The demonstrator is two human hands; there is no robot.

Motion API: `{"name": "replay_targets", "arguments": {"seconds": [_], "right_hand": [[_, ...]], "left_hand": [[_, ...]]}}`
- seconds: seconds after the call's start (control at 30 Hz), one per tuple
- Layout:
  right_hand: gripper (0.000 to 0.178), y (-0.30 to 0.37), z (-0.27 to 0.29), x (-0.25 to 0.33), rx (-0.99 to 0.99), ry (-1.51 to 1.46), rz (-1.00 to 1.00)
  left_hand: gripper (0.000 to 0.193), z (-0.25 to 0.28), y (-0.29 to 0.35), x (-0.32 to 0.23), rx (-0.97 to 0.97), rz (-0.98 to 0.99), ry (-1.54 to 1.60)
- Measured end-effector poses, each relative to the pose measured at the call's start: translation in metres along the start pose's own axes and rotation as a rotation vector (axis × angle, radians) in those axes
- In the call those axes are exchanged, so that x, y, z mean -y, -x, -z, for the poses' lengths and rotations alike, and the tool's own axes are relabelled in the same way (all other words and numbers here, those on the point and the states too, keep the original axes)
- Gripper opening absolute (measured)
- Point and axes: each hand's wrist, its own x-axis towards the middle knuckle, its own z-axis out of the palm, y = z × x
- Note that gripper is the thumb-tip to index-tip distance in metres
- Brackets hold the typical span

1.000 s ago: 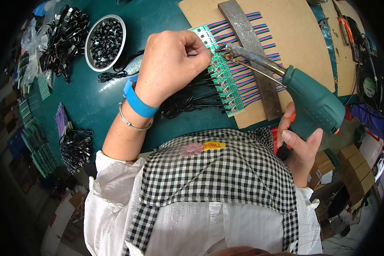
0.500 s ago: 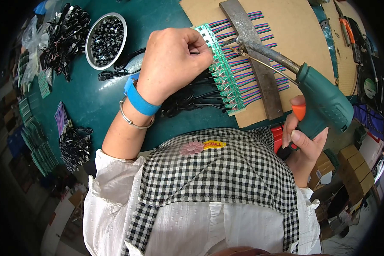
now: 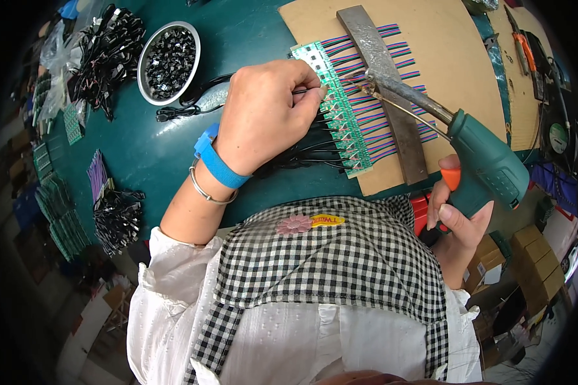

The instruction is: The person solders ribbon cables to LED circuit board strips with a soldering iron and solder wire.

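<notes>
a black wire (image 3: 305, 90) is pinched by the left hand (image 3: 270, 112) at the green circuit strip (image 3: 340, 109), whose long axis runs along the cardboard's left edge; the soldering gun (image 3: 475, 154), gripped by the right hand (image 3: 456, 215), points in from the right.

metal bowl (image 3: 146, 61) of small black parts stood upper left | heap of black cables (image 3: 106, 54) just beside it | green boards (image 3: 61, 215) stacked at left edge | orange-handled tool (image 3: 525, 48) lay far right | cardboard boxes (image 3: 517, 253) lower right
</notes>
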Motion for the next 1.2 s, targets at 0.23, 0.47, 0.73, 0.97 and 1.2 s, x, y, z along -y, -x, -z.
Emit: {"name": "replay_targets", "arguments": {"seconds": [0.23,0.47,0.73,0.97,1.2], "right_hand": [[0.058,0.005,0.009,-0.001,0.089,-0.011,-0.047],[0.05,0.005,-0.009,0.0,-0.034,0.049,-0.073],[0.044,0.008,-0.004,-0.005,0.006,0.064,-0.128],[0.055,-0.001,-0.005,-0.001,-0.041,-0.002,-0.008],[0.065,-0.004,0.003,0.0,-0.003,-0.016,0.017]], "left_hand": [[0.011,0.001,-0.002,0.001,0.016,0.03,0.015],[0.013,0.003,-0.009,0.003,0.084,0.088,0.095],[0.014,0.004,-0.012,0.006,0.153,0.131,0.182],[0.013,0.004,-0.017,0.007,0.18,0.145,0.17],[0.013,0.005,-0.022,0.005,0.186,0.159,0.167]]}}
